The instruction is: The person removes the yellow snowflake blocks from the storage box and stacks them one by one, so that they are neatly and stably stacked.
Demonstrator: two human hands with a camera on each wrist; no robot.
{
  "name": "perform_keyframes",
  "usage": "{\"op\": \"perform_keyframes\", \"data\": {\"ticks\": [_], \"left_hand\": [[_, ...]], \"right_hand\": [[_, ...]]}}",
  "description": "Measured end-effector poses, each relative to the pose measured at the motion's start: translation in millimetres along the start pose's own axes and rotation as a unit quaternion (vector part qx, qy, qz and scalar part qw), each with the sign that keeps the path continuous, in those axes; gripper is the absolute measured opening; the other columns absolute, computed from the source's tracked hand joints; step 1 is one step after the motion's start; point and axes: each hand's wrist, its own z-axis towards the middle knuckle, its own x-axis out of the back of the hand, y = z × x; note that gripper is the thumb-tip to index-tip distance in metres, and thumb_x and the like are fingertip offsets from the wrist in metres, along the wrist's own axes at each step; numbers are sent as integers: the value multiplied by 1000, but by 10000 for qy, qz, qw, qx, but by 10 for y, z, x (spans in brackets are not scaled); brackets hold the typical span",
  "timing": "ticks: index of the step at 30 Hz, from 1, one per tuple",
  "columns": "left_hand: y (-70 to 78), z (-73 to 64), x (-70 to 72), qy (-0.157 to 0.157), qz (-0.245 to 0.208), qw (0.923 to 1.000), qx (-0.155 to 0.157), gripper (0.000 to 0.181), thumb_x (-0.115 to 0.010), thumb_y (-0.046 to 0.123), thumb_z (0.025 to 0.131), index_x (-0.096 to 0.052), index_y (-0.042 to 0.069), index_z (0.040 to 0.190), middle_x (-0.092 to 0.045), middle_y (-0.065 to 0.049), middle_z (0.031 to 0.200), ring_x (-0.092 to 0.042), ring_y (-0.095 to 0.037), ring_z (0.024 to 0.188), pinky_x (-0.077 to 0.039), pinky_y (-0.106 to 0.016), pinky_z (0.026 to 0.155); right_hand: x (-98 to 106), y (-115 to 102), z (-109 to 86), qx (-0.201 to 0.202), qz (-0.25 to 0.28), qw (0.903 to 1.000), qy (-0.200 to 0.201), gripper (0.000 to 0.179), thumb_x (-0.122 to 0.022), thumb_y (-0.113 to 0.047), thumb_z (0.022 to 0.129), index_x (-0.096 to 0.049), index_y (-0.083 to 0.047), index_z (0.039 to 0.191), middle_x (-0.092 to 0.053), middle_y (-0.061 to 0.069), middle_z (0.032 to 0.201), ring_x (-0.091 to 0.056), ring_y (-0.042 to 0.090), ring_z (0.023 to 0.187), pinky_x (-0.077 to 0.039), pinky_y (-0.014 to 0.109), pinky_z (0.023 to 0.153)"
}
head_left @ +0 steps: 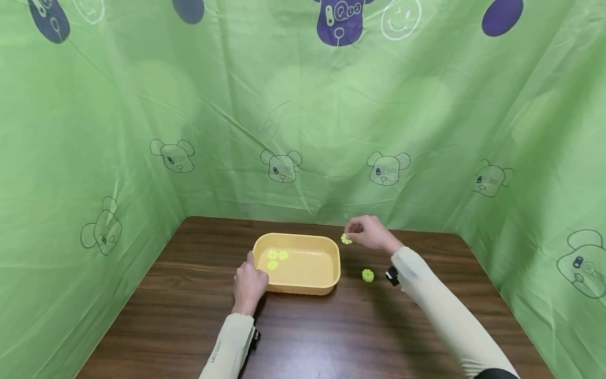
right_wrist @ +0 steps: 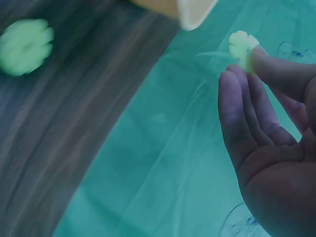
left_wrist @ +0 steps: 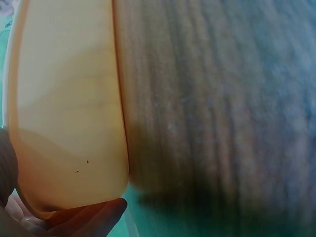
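A yellow plastic basin (head_left: 303, 287) stands on the table with three flower-shaped yellow-green pieces (head_left: 272, 265) lying in its left part. My left hand (head_left: 249, 284) grips the basin's left end. In the left wrist view the fingers (left_wrist: 106, 215) curl beneath the basin's end wall (left_wrist: 74, 143), with the thumb over the rim side. Raised off the basin's far right corner, my right hand (head_left: 371, 232) pinches one flower-shaped piece (head_left: 346, 239) between thumb and fingertips. The right wrist view shows this flower-shaped piece (right_wrist: 242, 48) held by its edge.
To the right of the basin, more flower-shaped pieces (head_left: 367, 275) sit as a small pile on the brown wooden table (head_left: 312, 337). A green printed curtain (head_left: 331, 131) encloses the table at the back and both sides.
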Motion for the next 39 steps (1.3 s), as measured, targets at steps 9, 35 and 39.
{"op": "perform_keyframes", "data": {"ticks": [9,35,39], "left_hand": [[2,-3,-1,-11,0,10000,13,65,-50,4,82,-47,-6,146,-67,-34,111,-66,-57,94,-52,-63,79],[23,2,14,-101,-40,9999,53,65,-50,5,83,-45,-7,147,-66,-35,112,-66,-56,97,-52,-62,81],[19,7,15,-126,-27,9999,60,65,-51,5,83,-45,-7,147,-66,-35,113,-66,-55,97,-52,-62,81]], "right_hand": [[-52,449,-381,-458,518,9965,-472,5,-74,-9,90,-75,-5,94,-74,9,80,-64,13,65,-52,29,60],[-411,858,-537,-594,212,9956,-692,5,-78,-13,87,-79,-9,89,-74,-3,79,-60,6,70,-49,26,67],[-441,868,-549,-633,162,9951,-747,7,-77,-14,88,-79,-9,93,-74,-3,81,-61,5,74,-49,27,70]]}}
